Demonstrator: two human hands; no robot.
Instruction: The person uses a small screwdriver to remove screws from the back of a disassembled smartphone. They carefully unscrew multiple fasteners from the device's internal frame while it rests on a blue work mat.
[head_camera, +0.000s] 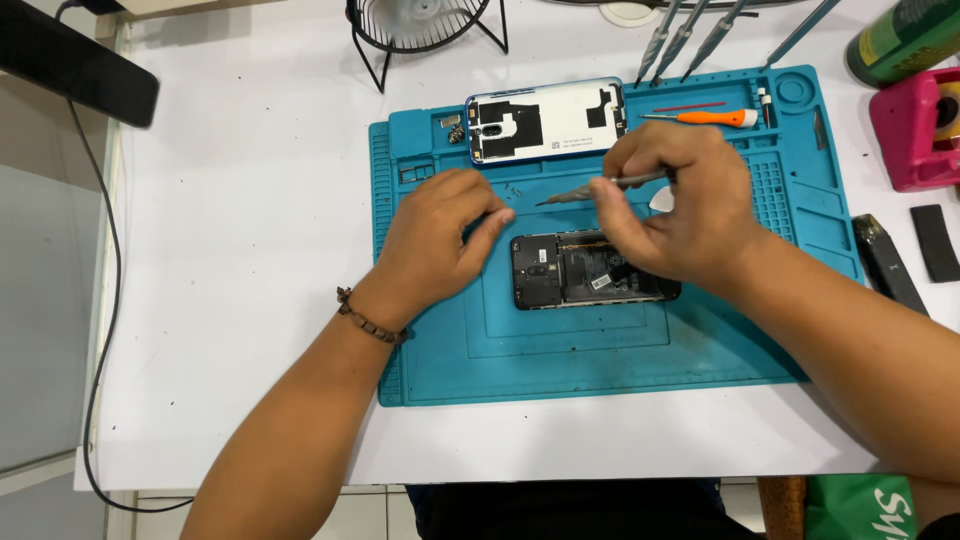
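Nearest the camera, two bare forearms reaching in over the white counter (230, 300) — a dark beaded bracelet (368, 320) on the left wrist. Left hand (440, 245) loosely curled, fingertips resting on the teal silicone work mat (600, 350) just beside the opened black phone (590, 270); whether anything sits in that grip cannot be told. Right hand (675, 205) over the phone's right end, grip clamped on a slim grey metal screwdriver (600, 187), tip pointing left above the phone. Farther back on the mat — a detached white-lined back cover with blue rim (545, 122), an orange-handled screwdriver (715, 118), a white triangular pick (661, 201).
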